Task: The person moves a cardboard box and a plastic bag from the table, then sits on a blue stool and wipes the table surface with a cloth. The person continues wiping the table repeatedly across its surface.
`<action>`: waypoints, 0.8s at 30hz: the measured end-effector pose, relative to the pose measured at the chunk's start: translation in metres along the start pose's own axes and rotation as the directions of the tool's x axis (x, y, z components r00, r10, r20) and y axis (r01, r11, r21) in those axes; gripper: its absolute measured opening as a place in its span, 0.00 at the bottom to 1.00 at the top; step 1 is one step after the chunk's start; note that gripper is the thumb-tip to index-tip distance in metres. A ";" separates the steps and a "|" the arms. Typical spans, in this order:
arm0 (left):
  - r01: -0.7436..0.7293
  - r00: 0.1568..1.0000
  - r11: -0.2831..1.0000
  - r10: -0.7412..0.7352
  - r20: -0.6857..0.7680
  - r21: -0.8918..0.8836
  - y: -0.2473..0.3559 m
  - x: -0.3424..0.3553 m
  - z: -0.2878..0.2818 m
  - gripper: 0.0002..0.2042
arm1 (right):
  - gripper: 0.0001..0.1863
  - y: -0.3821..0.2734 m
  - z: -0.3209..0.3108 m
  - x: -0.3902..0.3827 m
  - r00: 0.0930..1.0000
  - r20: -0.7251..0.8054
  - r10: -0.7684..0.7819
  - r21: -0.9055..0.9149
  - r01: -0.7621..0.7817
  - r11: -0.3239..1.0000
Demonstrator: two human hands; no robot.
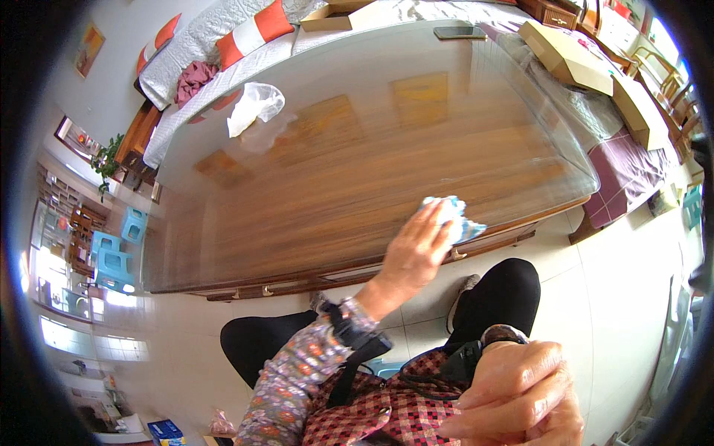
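Speaker one: Two hands of yours show, well apart from each other. Your left hand [413,256] lies toward four o'clock from the middle of the view, its fingers over a blue-and-white cloth [468,229].

Speaker two: You have that cloth clamped in a bunch beneath those fingers, on the glass top of the brown table [297,223]. It sits at about three o'clock, near the table edge closest to you.

Speaker one: What about your right hand [520,394]?

Speaker two: You hold it low, between four and five o'clock, off the table, beside your red-and-black checked garment [357,416]. Its fingers are bent; I cannot tell whether they close on anything.

Speaker one: Your left sleeve [290,383] is flowered, with a dark strap [343,325] around the wrist.

Speaker two: Farther off on the glass, you have a crumpled white bag [255,106] near eleven o'clock and a dark phone [460,33] at one, close to the far edge.

Speaker one: Past the table, you face an orange-and-white cushion [255,34] at eleven, a long cardboard box [569,59] at two and blue stools [113,267] at nine.
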State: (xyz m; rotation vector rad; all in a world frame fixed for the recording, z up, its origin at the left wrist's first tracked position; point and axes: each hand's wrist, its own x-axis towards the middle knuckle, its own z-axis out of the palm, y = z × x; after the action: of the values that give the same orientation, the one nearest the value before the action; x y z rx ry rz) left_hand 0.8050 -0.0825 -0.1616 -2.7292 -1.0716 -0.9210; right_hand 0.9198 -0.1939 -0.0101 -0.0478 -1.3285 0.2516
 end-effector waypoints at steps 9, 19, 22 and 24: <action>0.381 0.908 0.914 -0.398 0.128 0.137 -0.053 -0.112 -0.113 0.23 | 0.11 0.009 -0.037 0.012 0.954 0.300 -0.025 0.211 -0.041 0.977; 0.684 0.698 0.673 -0.716 0.016 0.283 -0.105 -0.142 -0.136 0.18 | 0.09 0.028 0.010 0.019 0.997 -0.013 0.079 0.729 -0.045 0.683; 0.501 0.862 0.859 -0.506 0.021 0.107 -0.084 -0.092 -0.094 0.19 | 0.10 0.023 -0.003 0.015 0.972 0.184 0.145 0.773 -0.234 0.590; 0.366 0.929 0.930 -0.366 0.060 0.003 -0.061 -0.053 -0.063 0.21 | 0.09 0.021 -0.009 0.014 0.929 0.320 0.186 0.801 -0.370 0.471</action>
State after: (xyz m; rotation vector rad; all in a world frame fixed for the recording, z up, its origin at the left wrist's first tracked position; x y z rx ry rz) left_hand 0.7037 -0.0855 -0.1489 -2.6227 -1.6321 -0.8862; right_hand 0.9281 -0.1692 -0.0022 0.6314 -1.2454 1.2260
